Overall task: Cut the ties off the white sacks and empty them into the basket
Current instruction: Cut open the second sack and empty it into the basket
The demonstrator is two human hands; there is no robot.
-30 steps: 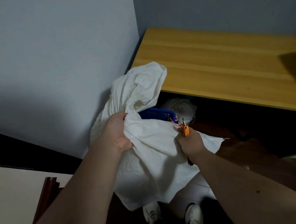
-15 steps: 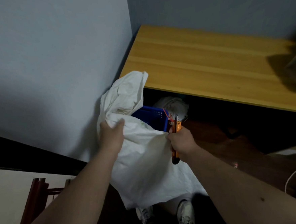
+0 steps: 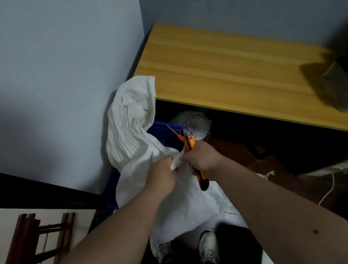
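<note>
A white sack hangs over the blue basket beside the wall, its crumpled end raised toward the table edge. My left hand grips the sack's cloth at its middle. My right hand touches the same fold and holds an orange utility knife, blade end up, with a red tie sticking out beside the blade. A second white sack lies under the table behind the basket. The basket is mostly hidden by the cloth.
A wooden table juts out above the basket on the right. The grey wall stands close on the left. A dark red stool sits at lower left. My shoes are below, and a white cable lies on the floor.
My left hand slid rightward along the sack until it met my right hand. The sack's raised end dropped and shifted toward the wall. The knife and red tie stay in my right hand.
</note>
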